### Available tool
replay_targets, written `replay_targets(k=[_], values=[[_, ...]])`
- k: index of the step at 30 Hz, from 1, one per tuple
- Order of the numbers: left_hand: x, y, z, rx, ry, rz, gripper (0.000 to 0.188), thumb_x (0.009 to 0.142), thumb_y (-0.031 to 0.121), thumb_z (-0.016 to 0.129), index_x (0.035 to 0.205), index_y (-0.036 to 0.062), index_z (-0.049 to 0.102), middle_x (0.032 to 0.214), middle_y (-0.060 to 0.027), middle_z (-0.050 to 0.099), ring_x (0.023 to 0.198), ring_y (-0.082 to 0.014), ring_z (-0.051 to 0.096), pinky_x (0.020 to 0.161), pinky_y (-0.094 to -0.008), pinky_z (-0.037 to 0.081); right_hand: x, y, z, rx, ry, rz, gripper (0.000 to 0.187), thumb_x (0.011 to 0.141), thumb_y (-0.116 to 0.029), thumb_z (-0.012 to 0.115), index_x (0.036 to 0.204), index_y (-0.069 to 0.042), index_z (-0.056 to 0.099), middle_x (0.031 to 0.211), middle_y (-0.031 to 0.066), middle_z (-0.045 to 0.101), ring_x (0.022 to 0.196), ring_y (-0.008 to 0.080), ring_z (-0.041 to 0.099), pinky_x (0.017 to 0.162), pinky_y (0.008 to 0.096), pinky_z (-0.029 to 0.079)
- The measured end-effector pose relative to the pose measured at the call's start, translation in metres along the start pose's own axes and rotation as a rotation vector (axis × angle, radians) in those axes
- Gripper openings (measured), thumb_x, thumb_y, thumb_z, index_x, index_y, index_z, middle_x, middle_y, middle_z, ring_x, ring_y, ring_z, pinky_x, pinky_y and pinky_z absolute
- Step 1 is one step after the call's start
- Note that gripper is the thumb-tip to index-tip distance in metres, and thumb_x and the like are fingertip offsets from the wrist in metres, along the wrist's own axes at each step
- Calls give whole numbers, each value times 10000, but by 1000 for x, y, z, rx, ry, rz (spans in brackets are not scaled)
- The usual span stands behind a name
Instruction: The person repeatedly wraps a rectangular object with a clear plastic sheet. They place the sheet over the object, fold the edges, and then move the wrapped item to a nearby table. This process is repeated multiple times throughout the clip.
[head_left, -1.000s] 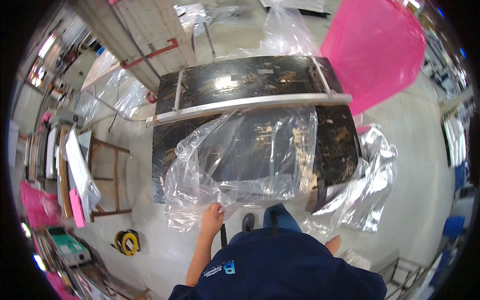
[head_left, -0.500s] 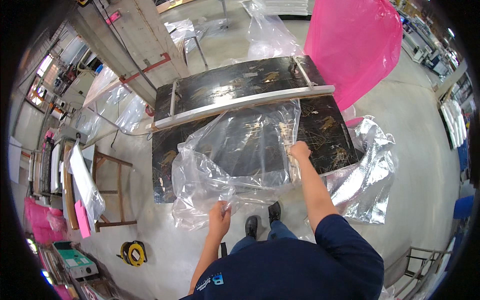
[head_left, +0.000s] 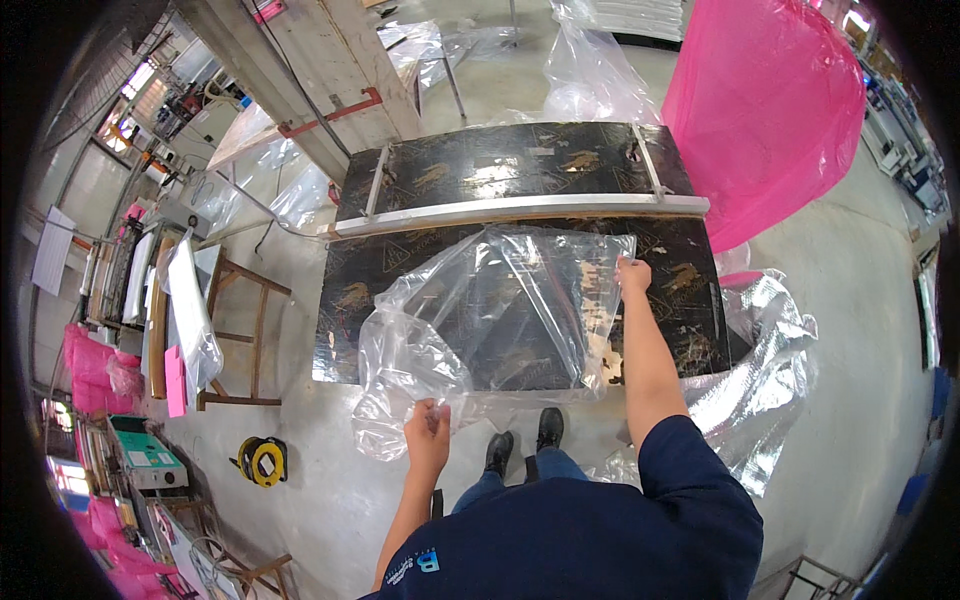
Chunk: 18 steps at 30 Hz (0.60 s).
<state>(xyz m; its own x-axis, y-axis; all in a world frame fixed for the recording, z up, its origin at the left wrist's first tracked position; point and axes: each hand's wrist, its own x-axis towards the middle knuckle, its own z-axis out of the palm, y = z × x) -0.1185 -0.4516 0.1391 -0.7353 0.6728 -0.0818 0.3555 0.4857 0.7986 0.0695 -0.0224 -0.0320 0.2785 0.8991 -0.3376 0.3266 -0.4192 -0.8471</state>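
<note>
left hand (head_left: 428, 428) pinching clear plastic (head_left: 408, 365) just off black table (head_left: 338, 335), near side | right hand (head_left: 633, 277) gripping it too, over table's right half

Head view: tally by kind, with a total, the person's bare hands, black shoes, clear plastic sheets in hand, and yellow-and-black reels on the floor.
Left hand and right hand: 2
Black shoes: 2
Clear plastic sheet: 1
Yellow-and-black reel: 1
Total: 6
</note>
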Motion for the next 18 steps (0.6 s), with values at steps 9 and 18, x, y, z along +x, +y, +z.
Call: replay_targets(k=[9,18], values=[[-18,13,31,-639,-126,-125,109,846,96,530,790,2,528,824,-65,599,741,-116,578,627,-249,478,-217,-19,-50,218,-61,-676,101,785,-90,586,762,-2,541,655,19,510,592,81,444,558,218,375],[-19,31,27,-673,-297,68,269,864,95,500,1106,-19,527,921,-101,613,828,-145,586,684,-263,470,-384,-36,-94,77,-411,-830,129,775,-29,568,889,15,610,724,114,586,581,185,548,532,267,435]])
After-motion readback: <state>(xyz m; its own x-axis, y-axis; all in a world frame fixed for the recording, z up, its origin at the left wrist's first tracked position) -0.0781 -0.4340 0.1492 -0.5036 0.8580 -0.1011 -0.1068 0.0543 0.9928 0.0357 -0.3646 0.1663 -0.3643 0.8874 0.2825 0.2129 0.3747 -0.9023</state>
